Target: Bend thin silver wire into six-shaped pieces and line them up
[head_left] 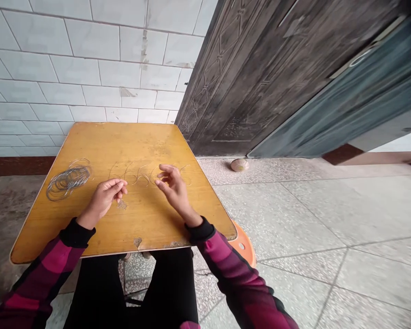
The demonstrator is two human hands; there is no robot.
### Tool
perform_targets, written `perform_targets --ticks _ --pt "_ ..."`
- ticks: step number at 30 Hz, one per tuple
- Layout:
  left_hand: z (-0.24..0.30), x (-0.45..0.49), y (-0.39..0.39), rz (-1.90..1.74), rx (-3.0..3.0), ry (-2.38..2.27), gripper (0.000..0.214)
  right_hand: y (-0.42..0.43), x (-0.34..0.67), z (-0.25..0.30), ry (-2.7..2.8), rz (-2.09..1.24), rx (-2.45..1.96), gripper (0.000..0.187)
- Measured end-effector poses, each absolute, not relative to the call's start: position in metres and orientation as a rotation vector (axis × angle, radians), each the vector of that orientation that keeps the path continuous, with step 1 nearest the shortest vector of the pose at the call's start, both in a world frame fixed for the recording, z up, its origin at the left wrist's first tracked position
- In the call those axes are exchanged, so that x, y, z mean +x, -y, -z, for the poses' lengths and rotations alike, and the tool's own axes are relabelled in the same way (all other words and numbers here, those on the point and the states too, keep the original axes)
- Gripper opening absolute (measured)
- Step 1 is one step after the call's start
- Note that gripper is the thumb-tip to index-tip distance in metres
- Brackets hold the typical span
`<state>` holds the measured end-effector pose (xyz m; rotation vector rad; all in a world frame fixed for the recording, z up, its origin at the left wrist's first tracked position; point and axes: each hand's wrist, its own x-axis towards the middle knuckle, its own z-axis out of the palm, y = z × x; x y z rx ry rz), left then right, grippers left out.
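Observation:
Fingertips pinched together, my left hand (107, 197) is closed on a thin wire (143, 175). This wire spreads in loose, springy loops across the middle of the yellow-brown wooden table (123, 139), running behind both hands. My right hand (173, 188) is raised over the right half of the table, thumb and fingers apart, close to the loops and not gripping them as far as I can see. To the left of my left hand lies a coil of grey metal wire (69, 179), its turns loosely overlapping. The exact ends of the thin wire are too fine to make out.
A white tiled wall (71, 68) stands behind the table, with a dark carved wooden door (239, 91) to the right. Part of an orange plastic stool (244, 244) shows beneath the table's right corner. A rounded stone-like object (239, 165) lies on the floor near the door.

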<state>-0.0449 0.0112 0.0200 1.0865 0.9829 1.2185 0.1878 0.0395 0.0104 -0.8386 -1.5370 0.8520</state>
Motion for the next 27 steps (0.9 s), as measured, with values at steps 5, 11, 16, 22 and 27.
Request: perform_targets --ticks 5,11,16,22,27 --pt "-0.013 -0.046 -0.016 -1.216 1.150 -1.060 0.032 -0.054 0.185 0.002 1.284 -1.844 -0.616 0.035" --pt "-0.015 -0.044 -0.009 -1.169 1.226 -1.028 0.028 -0.033 0.183 0.008 1.461 -2.039 -0.484 0.022" --pt "-0.014 -0.043 -0.007 -1.180 1.276 -1.039 0.026 -0.032 0.181 0.010 1.717 -2.137 -0.449 0.031" --pt "-0.010 -0.040 -0.007 -1.258 1.140 -1.028 0.027 -0.028 0.173 0.018 1.363 -2.079 -0.473 0.023" --pt "-0.012 -0.040 -0.002 -1.129 1.276 -0.950 0.029 -0.031 0.170 0.020 1.405 -2.177 -0.390 0.030"
